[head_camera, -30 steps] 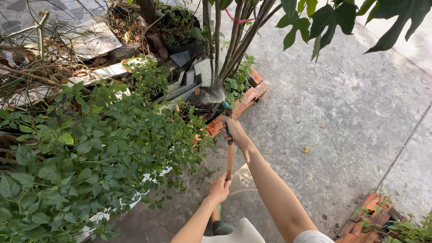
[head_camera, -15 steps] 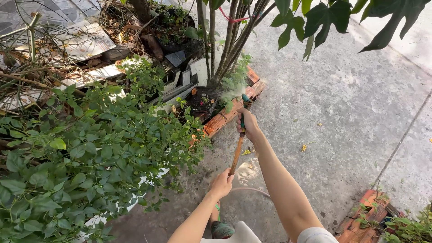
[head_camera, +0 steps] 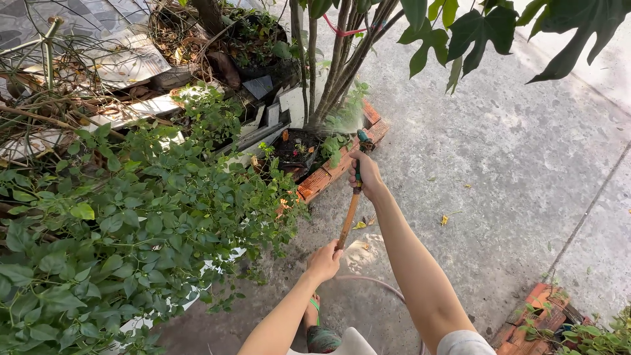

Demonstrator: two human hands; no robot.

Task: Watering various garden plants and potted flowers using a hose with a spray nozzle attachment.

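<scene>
The right hand (head_camera: 367,174) is wrapped tight round the upper end of a slim orange-brown wand (head_camera: 349,217) with a green nozzle (head_camera: 362,139), which points at the dark soil by the rough red bricks (head_camera: 328,174); the left hand (head_camera: 324,261) has its fingers closed on the lower end. A pale smooth hose (head_camera: 378,284) curls over mottled grey concrete (head_camera: 499,171); leafy bushes (head_camera: 131,223) hide the ground at left, and any spray is hard to make out.

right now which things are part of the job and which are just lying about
In use:
right hand on the spray wand
left hand at the wand's lower end
hose
brick-edged bed

Lying about:
leafy bush
loose bricks
fallen leaves
</scene>
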